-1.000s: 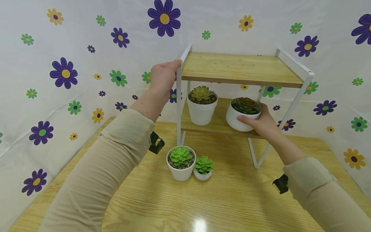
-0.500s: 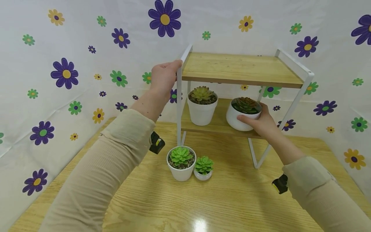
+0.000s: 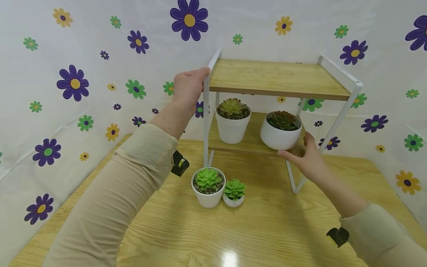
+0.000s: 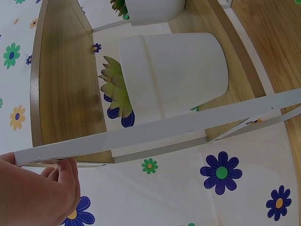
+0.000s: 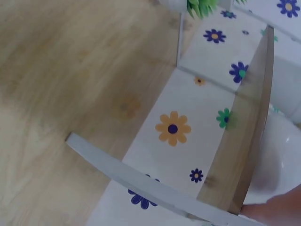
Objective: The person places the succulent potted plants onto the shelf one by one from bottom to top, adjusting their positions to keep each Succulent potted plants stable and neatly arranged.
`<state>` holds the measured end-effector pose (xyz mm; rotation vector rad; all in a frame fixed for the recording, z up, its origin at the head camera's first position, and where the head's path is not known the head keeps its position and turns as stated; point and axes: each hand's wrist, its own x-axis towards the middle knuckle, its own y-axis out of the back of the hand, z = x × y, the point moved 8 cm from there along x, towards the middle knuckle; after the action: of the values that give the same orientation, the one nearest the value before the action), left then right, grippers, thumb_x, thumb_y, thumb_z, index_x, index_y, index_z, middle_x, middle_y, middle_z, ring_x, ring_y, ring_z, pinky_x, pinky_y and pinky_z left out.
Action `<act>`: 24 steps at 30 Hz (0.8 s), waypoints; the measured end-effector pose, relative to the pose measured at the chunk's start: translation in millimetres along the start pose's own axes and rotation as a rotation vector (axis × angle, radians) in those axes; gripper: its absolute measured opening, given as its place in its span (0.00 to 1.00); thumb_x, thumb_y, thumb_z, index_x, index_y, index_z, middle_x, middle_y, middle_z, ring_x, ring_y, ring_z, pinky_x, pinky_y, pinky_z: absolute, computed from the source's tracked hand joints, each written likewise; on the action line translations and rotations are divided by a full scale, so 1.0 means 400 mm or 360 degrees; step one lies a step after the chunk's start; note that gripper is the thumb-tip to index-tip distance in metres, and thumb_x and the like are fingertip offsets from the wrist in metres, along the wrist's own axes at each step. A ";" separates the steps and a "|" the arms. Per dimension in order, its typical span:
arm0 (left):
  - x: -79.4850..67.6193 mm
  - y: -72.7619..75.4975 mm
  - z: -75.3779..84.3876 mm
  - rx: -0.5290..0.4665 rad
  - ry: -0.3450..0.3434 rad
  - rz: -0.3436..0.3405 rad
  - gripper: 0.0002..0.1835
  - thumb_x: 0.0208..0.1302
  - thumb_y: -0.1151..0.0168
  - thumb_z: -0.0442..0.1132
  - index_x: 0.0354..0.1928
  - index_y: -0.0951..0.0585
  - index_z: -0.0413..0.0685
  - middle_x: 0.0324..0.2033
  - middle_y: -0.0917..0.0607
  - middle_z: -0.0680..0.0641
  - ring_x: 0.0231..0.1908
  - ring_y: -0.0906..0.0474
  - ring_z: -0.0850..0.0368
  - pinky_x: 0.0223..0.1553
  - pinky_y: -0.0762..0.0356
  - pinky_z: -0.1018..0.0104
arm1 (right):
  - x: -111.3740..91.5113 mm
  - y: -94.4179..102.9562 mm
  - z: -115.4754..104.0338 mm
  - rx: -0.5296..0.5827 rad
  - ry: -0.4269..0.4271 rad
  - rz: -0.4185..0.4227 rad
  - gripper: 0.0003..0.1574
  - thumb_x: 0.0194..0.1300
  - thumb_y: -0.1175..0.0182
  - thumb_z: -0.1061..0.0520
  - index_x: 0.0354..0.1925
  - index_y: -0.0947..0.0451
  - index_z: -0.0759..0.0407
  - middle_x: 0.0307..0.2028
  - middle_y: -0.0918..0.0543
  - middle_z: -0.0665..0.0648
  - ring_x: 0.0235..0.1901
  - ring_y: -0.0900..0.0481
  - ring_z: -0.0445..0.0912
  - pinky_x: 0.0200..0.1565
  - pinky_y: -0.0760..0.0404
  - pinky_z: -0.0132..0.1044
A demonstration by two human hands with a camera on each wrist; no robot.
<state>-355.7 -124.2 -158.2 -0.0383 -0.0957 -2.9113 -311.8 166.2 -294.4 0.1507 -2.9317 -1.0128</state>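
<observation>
My left hand (image 3: 188,87) grips the upper left corner of the white metal frame (image 3: 206,122) of a two-tier wooden shelf; in the left wrist view its fingers curl round the bar. On the lower board stands a rounded white pot (image 3: 281,135) with a reddish-green succulent (image 3: 283,120). Just right of and below this pot is my right hand (image 3: 308,159), thumb and fingers spread apart, holding nothing. Its thumb lies by the front edge of the lower board (image 3: 251,144). Left of the rounded pot sits a taller white pot (image 3: 232,129) with a yellow-green succulent (image 3: 232,106).
On the wooden table (image 3: 200,237), before the shelf's left leg, stand a white pot (image 3: 209,200) with a bright green succulent and a smaller white pot (image 3: 233,202) beside it. The upper board (image 3: 273,78) hangs over the lower one. A flower-print cloth (image 3: 100,92) hangs behind.
My right hand has let go of the rounded pot and drawn back slightly down and right. The pot stays on the lower board. My left hand keeps its grip on the frame.
</observation>
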 end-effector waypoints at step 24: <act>0.004 0.000 -0.004 -0.0009 0.0018 -0.0002 0.19 0.67 0.46 0.47 0.53 0.21 0.46 0.55 0.24 0.51 0.56 0.31 0.58 0.64 0.39 0.59 | -0.075 -0.258 0.063 -0.0315 0.0306 -0.0110 0.59 0.47 0.28 0.42 0.64 0.44 0.75 0.59 0.32 0.73 0.60 0.34 0.66 0.59 0.33 0.59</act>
<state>-357.4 -124.5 -159.9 -0.0223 -0.0851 -2.9127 -275.5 103.9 -377.9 0.3250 -2.6537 -1.2164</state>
